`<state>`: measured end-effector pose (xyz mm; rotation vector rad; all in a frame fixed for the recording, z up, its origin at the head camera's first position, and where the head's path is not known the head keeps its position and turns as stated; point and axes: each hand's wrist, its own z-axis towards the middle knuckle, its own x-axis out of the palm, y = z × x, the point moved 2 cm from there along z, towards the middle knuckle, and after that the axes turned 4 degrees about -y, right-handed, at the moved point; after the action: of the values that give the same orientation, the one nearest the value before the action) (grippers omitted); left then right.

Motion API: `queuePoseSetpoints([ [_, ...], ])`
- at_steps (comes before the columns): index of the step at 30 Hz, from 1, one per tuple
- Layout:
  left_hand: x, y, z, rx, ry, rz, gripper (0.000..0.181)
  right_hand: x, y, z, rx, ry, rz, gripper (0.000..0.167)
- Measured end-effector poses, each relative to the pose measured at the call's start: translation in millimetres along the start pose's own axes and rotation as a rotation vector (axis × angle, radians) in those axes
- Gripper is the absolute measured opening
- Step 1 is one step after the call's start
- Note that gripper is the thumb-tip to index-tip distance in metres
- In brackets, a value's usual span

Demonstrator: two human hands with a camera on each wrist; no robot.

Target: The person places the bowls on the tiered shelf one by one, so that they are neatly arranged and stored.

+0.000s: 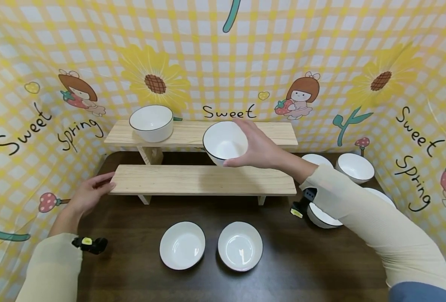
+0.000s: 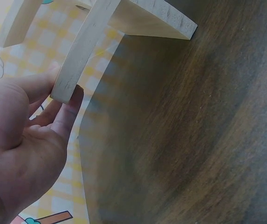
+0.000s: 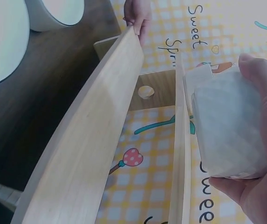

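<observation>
A white bowl with a dark rim (image 1: 223,142) is gripped in my right hand (image 1: 258,147), thumb and fingers on opposite sides of it, in front of the wooden rack's upper shelf (image 1: 279,132). In the right wrist view my right hand (image 3: 263,140) holds that bowl (image 3: 229,126) beside the shelf edge. My left hand (image 1: 89,193) pinches the left end of the lower shelf (image 1: 204,180); the left wrist view shows thumb and fingers (image 2: 35,126) on either side of the board end (image 2: 79,60). Another bowl (image 1: 153,123) stands on the upper shelf at left.
Two bowls (image 1: 182,245) (image 1: 240,246) stand side by side on the dark table (image 1: 132,268) in front of the rack. Several more bowls (image 1: 355,167) are at the right, partly behind my right sleeve. A yellow checked cloth (image 1: 215,54) surrounds the back and sides.
</observation>
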<state>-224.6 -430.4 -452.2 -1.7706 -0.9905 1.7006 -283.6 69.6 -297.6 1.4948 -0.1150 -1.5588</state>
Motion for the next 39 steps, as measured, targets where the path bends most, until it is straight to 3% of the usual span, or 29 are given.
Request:
queuePoseSetpoints([
  [18,1.1,1.7,-0.3,-0.007,-0.014,-0.011,0.068,22,18,47.7,0.043,-0.079,0.022,0.112],
  [28,1.2,2.2,-1.6,-0.023,-0.010,0.004,0.069,33,19,68.7,0.067,-0.102,0.097,0.093],
  [39,1.9,0.0,-2.0,-0.029,-0.014,-0.013,0.069,46,15,85.0,0.137,-0.088,0.087,0.106],
])
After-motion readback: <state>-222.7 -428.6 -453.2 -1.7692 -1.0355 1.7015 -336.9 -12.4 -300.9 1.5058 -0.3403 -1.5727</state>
